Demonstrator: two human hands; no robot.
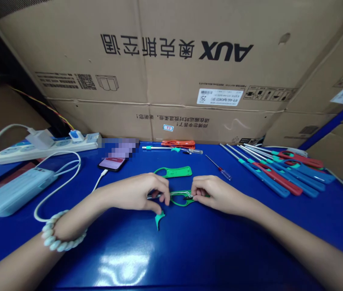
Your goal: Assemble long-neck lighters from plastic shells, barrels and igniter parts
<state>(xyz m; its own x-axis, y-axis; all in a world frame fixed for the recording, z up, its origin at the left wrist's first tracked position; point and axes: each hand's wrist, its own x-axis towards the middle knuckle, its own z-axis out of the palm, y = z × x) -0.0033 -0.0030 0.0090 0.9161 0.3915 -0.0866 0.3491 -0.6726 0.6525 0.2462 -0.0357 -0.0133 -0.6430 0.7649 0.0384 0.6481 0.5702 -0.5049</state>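
My left hand (148, 192) is curled over a thin metal tube (151, 197), its thumb and fingers apart. Below the thumb tip is a small teal trigger-shaped piece (159, 219); whether they touch is unclear. A green lighter handle half (182, 203) with a ring-shaped opening lies between my hands. The fingers of my right hand (212, 195) are pinched at its right end, at a small black part (187, 198) with thin white wires. Another green handle half (177, 172) rests just behind.
Several blue and red long-neck lighters (276, 169) lie at right. A screwdriver (219, 167) and an orange handle half (179, 143) are behind my hands. At left are a phone (112, 162), a power bank (16, 192) and a power strip (65, 144). A cardboard box (171, 89) stands behind.
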